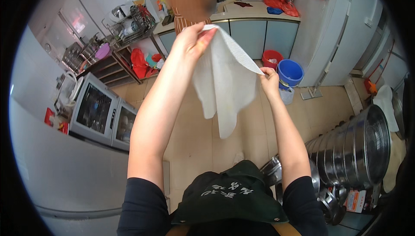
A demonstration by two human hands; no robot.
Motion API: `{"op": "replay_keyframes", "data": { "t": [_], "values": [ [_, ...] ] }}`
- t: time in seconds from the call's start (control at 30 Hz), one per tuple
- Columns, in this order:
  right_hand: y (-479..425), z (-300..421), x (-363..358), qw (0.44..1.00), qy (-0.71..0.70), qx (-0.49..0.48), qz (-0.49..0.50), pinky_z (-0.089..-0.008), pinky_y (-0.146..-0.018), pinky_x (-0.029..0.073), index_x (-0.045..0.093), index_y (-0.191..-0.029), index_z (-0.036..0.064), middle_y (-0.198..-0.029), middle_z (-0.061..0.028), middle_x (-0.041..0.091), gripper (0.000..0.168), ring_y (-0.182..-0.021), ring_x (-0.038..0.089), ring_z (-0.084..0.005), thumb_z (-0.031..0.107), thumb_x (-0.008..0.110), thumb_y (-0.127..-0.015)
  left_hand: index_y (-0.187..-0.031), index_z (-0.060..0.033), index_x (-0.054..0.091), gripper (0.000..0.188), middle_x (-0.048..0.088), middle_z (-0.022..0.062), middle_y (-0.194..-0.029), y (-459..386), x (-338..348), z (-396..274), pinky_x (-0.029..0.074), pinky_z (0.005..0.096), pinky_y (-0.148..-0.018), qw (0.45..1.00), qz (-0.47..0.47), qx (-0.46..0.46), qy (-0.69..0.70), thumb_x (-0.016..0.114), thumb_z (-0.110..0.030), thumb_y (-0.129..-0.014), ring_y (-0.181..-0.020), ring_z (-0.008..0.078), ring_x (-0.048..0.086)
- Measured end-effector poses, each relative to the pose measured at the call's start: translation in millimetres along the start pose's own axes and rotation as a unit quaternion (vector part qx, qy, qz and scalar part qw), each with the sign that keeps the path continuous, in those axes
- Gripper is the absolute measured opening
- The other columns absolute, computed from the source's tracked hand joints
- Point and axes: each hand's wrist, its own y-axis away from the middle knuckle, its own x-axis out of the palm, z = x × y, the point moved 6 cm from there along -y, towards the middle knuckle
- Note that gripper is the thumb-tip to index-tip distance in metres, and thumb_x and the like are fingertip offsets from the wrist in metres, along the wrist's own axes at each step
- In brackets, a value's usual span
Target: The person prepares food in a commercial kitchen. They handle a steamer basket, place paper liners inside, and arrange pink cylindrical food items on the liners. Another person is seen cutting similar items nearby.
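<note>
A thin white cloth (223,83) hangs in the air in front of me, its lower edge falling in folds above the tiled floor. My left hand (195,39) pinches its upper edge at the left, raised higher than the other hand. At the right, my right hand (270,79) grips another point of the same edge between thumb and fingers. A ribbed, folded band of the cloth slopes down from one hand to the other. Beneath my arms is the dark green apron (227,197) I wear, which bears writing.
A person (191,2) stands by the counter (256,10) ahead. A red bucket (271,57) and a blue bucket (290,72) stand beyond my right hand, near a flat mop (311,94). Stacked metal steamers (347,148) are at right; a glass-door cabinet (95,106) and refrigerator (71,171) at left.
</note>
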Motion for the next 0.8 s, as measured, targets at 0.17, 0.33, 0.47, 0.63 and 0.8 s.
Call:
{"op": "replay_keyframes", "data": {
  "t": [0.17,0.33,0.47,0.63,0.8],
  "values": [
    [-109.1,-40.1,30.3,0.991,-0.11,0.059,0.055,-0.0247,-0.069,0.041,0.061,-0.077,0.001,-0.077,-0.0066,0.058,0.009,-0.076,0.053,-0.0139,0.007,0.059,-0.072,-0.097,0.0111,0.04,0.021,0.045,0.0214,-0.097,-98.3,-41.2,-23.2,0.056,0.0285,-0.065,0.998,-0.067,0.007,0.002,0.046,-0.005,-0.084,-0.08,0.0292,0.056],
    [-194.2,-70.9,48.6,0.989,-0.095,0.088,0.078,-0.0226,-0.061,0.039,0.061,-0.079,0.001,-0.077,-0.0034,0.056,0.009,-0.069,0.049,-0.0093,0.009,0.059,-0.074,-0.085,0.004,0.043,0.011,0.048,0.0141,-0.08,-192.5,-54.7,-14.5,0.056,0.0288,-0.059,0.994,-0.108,0.003,-0.032,0.046,-0.007,-0.085,-0.065,0.023,0.056],
    [-241.9,-120.9,70.6,0.995,-0.04,0.055,0.079,-0.0234,-0.059,0.039,0.061,-0.077,0.004,-0.078,-0.0048,0.055,0.008,-0.067,0.05,-0.0116,0.01,0.061,-0.072,-0.083,0.0007,0.046,0.012,0.05,0.0077,-0.07,-275.0,-74.3,12.6,0.053,0.0242,-0.05,0.983,-0.109,-0.014,-0.146,0.047,-0.011,-0.085,-0.061,0.0145,0.053],
    [-298.8,-143.1,113.3,0.986,0.044,-0.051,0.153,-0.0315,-0.077,0.042,0.061,-0.074,0.004,-0.096,-0.0115,0.055,0.008,-0.091,0.052,-0.0253,0.003,0.062,-0.066,-0.072,-0.0087,0.053,0.011,0.051,0.0,-0.064,-356.1,-55.0,56.4,0.043,0.0218,-0.05,0.922,-0.093,0.003,-0.377,0.054,-0.016,-0.08,-0.061,0.009,0.05],
    [-364.0,-146.0,176.7,0.947,0.074,-0.102,0.294,-0.0348,-0.087,0.038,0.06,-0.073,0.004,-0.117,-0.0112,0.048,0.012,-0.105,0.044,-0.03,-0.003,0.058,-0.064,-0.073,-0.003,0.056,0.012,0.05,0.0034,-0.075,-442.0,10.8,117.1,0.042,0.0256,-0.058,0.864,0.156,-0.018,-0.479,0.057,-0.015,-0.075,-0.069,0.0133,0.049]
  ]
}}
